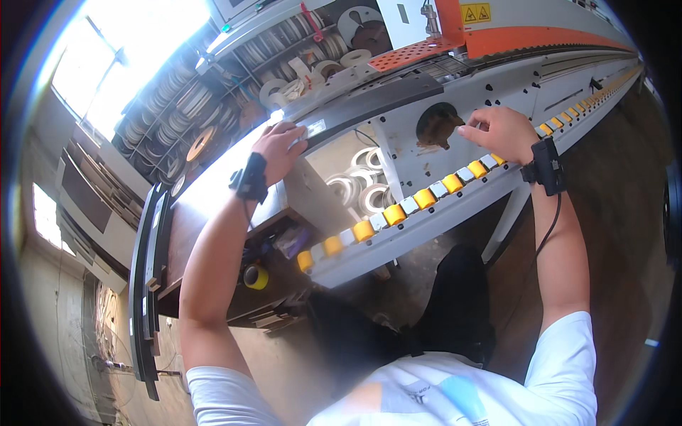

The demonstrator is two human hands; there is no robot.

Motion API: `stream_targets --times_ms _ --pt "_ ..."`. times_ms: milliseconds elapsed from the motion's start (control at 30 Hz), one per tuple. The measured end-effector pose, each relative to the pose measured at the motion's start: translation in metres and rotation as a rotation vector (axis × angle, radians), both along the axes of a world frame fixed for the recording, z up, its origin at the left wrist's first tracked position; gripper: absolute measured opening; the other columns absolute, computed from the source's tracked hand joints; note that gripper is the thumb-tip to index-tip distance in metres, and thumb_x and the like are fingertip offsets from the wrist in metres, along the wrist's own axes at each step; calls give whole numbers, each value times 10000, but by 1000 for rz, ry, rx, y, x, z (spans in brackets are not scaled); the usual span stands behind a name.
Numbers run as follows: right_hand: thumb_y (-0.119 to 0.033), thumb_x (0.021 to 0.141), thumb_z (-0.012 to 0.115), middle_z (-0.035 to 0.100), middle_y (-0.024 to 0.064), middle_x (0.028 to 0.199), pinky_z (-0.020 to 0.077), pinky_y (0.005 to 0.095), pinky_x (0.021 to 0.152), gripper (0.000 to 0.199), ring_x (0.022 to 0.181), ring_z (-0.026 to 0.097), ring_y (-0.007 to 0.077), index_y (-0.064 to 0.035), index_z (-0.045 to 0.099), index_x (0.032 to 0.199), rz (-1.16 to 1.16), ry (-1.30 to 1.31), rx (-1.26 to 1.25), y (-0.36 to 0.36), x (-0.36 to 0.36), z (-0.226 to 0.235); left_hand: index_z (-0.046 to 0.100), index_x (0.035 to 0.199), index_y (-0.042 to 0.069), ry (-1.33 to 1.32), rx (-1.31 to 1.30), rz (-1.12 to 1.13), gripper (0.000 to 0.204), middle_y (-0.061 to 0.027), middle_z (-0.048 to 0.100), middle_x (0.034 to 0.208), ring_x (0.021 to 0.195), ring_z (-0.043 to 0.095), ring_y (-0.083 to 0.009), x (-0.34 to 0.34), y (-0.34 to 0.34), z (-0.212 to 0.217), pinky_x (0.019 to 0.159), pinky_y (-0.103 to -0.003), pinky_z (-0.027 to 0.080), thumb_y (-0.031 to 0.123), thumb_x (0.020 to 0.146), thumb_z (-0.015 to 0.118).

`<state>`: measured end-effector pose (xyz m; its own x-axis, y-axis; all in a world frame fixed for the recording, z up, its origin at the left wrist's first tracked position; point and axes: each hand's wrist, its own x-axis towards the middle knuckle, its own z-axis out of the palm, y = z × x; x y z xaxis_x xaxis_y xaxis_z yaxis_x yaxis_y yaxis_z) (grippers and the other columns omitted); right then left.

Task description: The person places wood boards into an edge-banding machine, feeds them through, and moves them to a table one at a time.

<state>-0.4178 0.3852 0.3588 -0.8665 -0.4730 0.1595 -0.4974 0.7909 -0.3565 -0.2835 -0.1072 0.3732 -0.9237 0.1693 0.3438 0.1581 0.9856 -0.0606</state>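
My left hand (278,150) reaches to the near end of a long dark panel (383,101) with a white label; its fingers bend closed over the panel's edge. The panel lies along the top of a white machine frame (426,167). Over the front of that frame is my right hand (501,131), fingers loosely bent with a gap at the thumb and nothing seen between them. Beside its fingertips is a dark round hole (437,124) in the frame. Below the hand runs a row of yellow and grey rollers (425,199). Both wrists carry black strapped devices.
An orange and white machine housing (526,42) stands at the back right. Coils of edging strip (366,181) show through the frame, and more fill a rack (192,106) behind. Dark panels (145,284) lean at the left, next to a brown tabletop (195,206). A yellow-black tape roll (256,276) sits below.
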Motion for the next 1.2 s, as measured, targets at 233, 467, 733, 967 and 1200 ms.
stream_targets --times_ms 233,467,733,967,1200 --pt "-637 1052 698 846 116 1067 606 429 887 547 991 777 287 -120 868 1105 16 2 7 -1 1 2 784 1419 190 -12 -122 143 380 -85 759 1399 1304 695 -376 -64 36 10 1103 -491 571 387 1112 676" --pt "-628 1057 681 855 115 1115 615 445 964 541 1066 794 307 -128 872 1126 18 -7 6 1 5 7 692 1540 197 -9 -161 144 463 -95 740 1438 1326 689 -387 -51 45 13 1106 -496 574 407 1128 657" --pt "-605 1062 677 863 108 1080 628 439 939 529 1014 807 300 -120 877 1135 8 27 3 0 5 3 620 1655 317 -112 -376 151 517 -112 612 1677 1480 623 -383 10 30 16 1197 -518 546 498 1172 585" --pt "-576 1069 680 865 101 1035 633 437 893 504 962 808 279 -113 875 1118 -1 68 -3 -1 10 3 598 1675 261 -96 -396 158 585 -187 613 1638 1422 647 -401 3 40 7 1164 -515 564 548 1166 586" --pt "-574 1072 676 864 98 1019 633 436 879 511 942 807 278 -103 873 1082 6 104 -7 0 7 0 631 1651 232 -77 -353 164 597 -217 643 1595 1407 664 -421 -31 76 3 1159 -520 566 534 1136 648"
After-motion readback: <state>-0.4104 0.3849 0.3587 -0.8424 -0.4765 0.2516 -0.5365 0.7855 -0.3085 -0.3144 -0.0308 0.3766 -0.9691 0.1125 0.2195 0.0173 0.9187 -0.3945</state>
